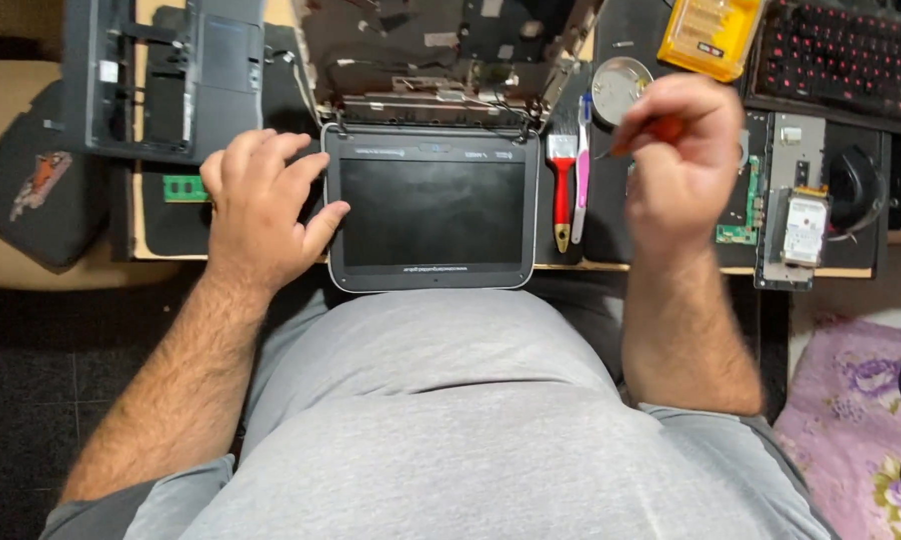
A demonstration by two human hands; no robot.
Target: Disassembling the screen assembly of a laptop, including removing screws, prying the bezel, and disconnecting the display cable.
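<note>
A small opened laptop lies on the desk, its dark screen panel [433, 210] facing up toward me and its stripped base [441, 50] beyond the hinges. My left hand [264, 205] rests flat on the desk, fingers apart, its thumb touching the screen's left edge. My right hand [683, 165] is raised to the right of the screen, its fingers closed on a thin tool with an orange handle [661, 130], blurred by motion.
A red-handled brush [563, 190] and a white and pink toothbrush [582, 170] lie right of the screen. A round metal dish [616, 85], yellow case [711, 35], keyboard [851, 55], hard drive [804, 228], green memory stick [185, 188] and grey casing part [166, 80] surround it.
</note>
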